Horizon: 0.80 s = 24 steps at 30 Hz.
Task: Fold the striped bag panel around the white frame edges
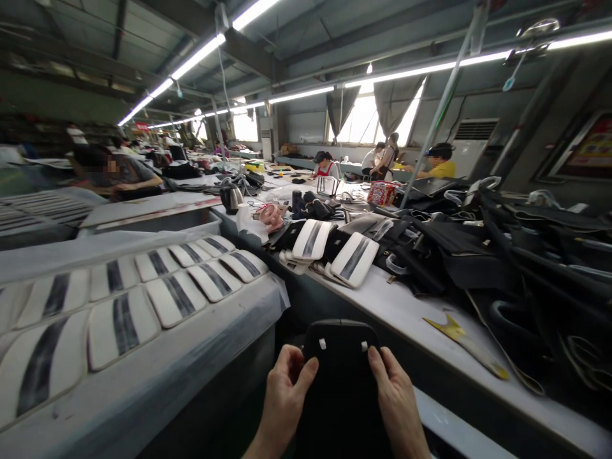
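I hold a black rounded panel (340, 363) with two small white marks near its top edge, low in front of me. My left hand (285, 395) grips its left side, thumb on the front face. My right hand (394, 398) grips its right side the same way. The panel sits between two tables, below their edges.
Rows of white panels with dark stripes (124, 299) lie on the covered table at left. A stack of similar panels (335, 252) and a heap of black bags and straps (516, 255) fill the long table at right. A yellow template (466, 344) lies near its edge. Other people work further back.
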Available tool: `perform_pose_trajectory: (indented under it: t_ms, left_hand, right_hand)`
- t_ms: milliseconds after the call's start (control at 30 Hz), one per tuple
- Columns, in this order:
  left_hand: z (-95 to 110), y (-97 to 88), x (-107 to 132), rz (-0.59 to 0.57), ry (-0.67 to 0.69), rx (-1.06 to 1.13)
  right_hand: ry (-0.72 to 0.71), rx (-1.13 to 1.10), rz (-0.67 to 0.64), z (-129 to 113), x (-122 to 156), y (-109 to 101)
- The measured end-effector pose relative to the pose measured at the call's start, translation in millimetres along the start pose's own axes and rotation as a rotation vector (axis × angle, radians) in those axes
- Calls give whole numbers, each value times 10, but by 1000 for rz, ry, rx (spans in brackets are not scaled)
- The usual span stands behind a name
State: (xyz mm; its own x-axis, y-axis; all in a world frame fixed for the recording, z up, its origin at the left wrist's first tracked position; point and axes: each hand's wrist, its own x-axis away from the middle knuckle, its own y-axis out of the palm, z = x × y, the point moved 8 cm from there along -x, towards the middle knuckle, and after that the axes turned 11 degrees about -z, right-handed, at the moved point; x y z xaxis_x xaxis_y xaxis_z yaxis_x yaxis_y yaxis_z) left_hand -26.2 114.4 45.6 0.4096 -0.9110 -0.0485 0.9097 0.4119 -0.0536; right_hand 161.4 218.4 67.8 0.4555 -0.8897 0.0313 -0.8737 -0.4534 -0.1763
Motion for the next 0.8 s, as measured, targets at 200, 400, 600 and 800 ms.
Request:
perform_pose_trajectory:
  t_ms: [200, 400, 600, 800]
  left_hand:
    - [95, 66, -66, -80, 55, -202]
    - [201, -134, -74, -124, 77, -331]
    - [1259, -26, -273, -510, 405, -582]
    - [1098, 149, -335, -924, 182, -620]
  right_hand:
    - [-33, 82, 43, 73, 80, -58]
    - [-96, 15, 8, 17, 197, 15]
    - [-219, 96, -199, -381, 263, 439]
    - [-143, 73, -476, -324, 338, 756]
